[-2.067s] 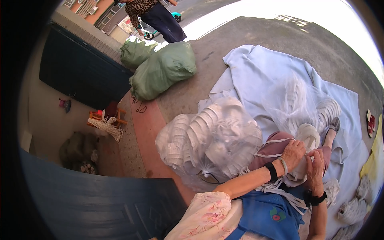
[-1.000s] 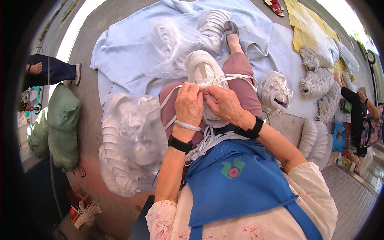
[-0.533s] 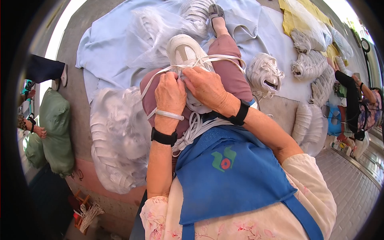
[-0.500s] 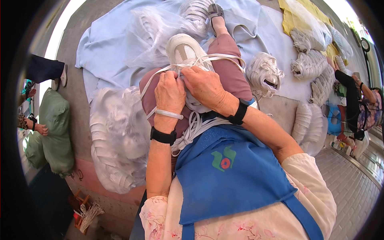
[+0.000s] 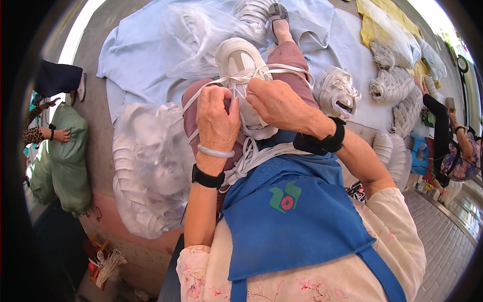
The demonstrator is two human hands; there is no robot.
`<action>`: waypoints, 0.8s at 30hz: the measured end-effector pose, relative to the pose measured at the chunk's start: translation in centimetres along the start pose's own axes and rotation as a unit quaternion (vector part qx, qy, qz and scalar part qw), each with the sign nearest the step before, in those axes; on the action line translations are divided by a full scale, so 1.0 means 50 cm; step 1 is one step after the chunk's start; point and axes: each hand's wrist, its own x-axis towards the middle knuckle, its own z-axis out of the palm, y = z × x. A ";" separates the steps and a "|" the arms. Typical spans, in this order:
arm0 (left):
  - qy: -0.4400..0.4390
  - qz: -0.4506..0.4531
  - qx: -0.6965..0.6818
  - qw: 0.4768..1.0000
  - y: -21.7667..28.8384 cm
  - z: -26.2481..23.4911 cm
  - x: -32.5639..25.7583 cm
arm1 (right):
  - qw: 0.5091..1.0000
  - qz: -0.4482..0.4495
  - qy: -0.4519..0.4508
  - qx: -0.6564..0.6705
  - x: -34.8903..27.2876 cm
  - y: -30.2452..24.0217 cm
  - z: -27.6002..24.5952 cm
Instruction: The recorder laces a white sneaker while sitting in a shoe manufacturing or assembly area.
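A white-and-beige sneaker (image 5: pixel 236 53) rests between my thighs, toe pointing away. White shoelace (image 5: pixel 245 74) crosses its upper, with long strands draped over both thighs. At its left side, my left hand (image 5: pixel 217 113) is closed, fingers curled at the lace. My right hand (image 5: pixel 282 103) is closed on the other side, fingertips pinched at the lace by the tongue. The curled fingers partly hide the lace ends. A hank of loose white laces (image 5: pixel 271 150) lies across my lap, on the blue apron (image 5: pixel 302 221).
Another white sneaker (image 5: pixel 337 93) sits to the right on the pale blue cloth (image 5: pixel 136 55). Plastic-wrapped white bundles (image 5: pixel 151 166) stand at left, with more at right (image 5: pixel 392 83). A person's hand (image 5: pixel 61 135) touches a green sack (image 5: pixel 70 156); another person sits far right.
My hands have drawn apart from their meeting point over the laces, the right one shifting to the right. At far left, the other person's hand has moved up onto the green sack.
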 end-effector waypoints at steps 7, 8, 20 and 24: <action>-0.276 -0.473 -0.568 0.615 0.029 -0.031 -0.011 | 0.788 -0.199 -0.250 0.527 -0.112 -0.085 -0.075; -0.278 -0.471 -0.568 0.615 0.041 -0.018 0.000 | 0.752 -0.211 -0.342 0.522 -0.124 -0.112 -0.091; -0.403 0.004 -0.416 0.815 0.190 -0.072 -0.023 | 0.501 0.295 -0.164 0.796 -0.146 0.053 -0.013; -0.491 0.138 -0.388 0.768 0.297 -0.073 -0.056 | 0.475 0.230 -0.216 0.822 -0.084 -0.007 -0.010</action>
